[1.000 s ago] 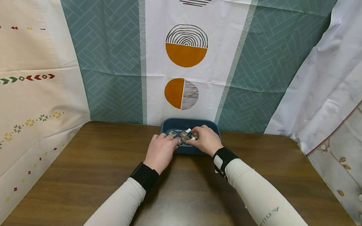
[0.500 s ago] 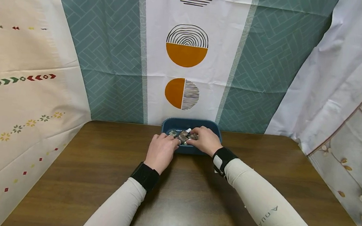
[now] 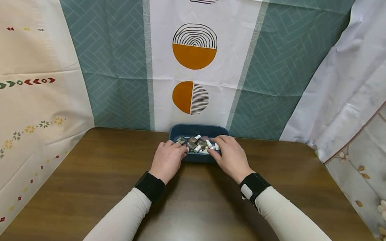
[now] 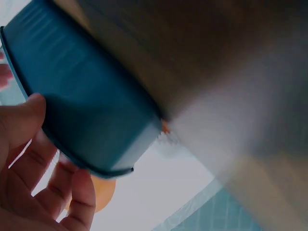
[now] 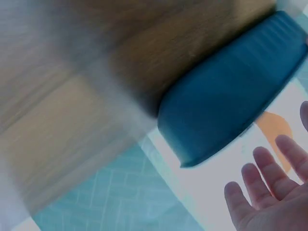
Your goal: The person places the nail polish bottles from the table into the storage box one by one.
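A dark blue plastic bin (image 3: pixel 194 158) stands at the table's back edge, holding brown and grey stone-like lumps (image 3: pixel 191 145) and small white cylindrical pieces (image 3: pixel 197 149). My left hand (image 3: pixel 167 160) grips its front left rim; in the left wrist view the thumb rests at the rim of the bin (image 4: pixel 91 106), with the other fingers beyond it. My right hand (image 3: pixel 232 159) is over the front right corner, thumb and forefinger apart, nothing between them. The right wrist view has this hand's fingers (image 5: pixel 263 168) spread beside the bin (image 5: pixel 226 91). The contents are hidden in both wrist views.
The brown wooden table (image 3: pixel 85 187) reaches back to a teal and white patterned curtain (image 3: pixel 124 71) right behind the bin. Cream cloth (image 3: pixel 15 119) hangs on the left and a floral white cloth (image 3: pixel 376 173) on the right.
My right hand has moved right from the middle of the bin and its fingers have parted, uncovering more lumps and white pieces. The left hand stays at the rim.
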Action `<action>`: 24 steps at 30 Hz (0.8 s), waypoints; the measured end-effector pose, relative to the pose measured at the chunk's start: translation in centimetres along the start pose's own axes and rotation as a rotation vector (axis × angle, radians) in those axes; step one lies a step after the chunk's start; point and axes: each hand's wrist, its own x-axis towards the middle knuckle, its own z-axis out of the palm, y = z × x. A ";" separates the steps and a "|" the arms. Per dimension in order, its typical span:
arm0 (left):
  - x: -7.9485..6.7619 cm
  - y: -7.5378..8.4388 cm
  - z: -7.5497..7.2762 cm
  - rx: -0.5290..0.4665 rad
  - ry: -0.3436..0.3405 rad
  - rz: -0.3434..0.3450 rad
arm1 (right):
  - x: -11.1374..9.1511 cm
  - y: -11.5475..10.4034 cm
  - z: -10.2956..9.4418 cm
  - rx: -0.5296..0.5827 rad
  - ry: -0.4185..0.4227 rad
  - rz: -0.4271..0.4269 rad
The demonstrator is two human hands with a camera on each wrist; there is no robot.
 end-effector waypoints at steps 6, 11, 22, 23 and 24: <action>-0.5 -0.7 -1.8 -0.023 0.005 0.010 | -3.7 0.9 -3.2 -0.047 0.034 -0.040; -1.4 -2.0 -3.9 0.000 0.020 0.000 | -6.1 2.6 -5.4 -0.106 -0.026 0.028; -4.9 -3.7 -5.8 0.035 -0.060 -0.080 | -9.9 4.0 -6.2 -0.140 -0.061 0.068; -5.3 -3.7 -5.8 0.036 -0.074 -0.091 | -10.3 4.0 -6.2 -0.141 -0.065 0.075; -5.6 -3.7 -5.9 0.035 -0.086 -0.101 | -10.6 4.0 -6.2 -0.139 -0.067 0.081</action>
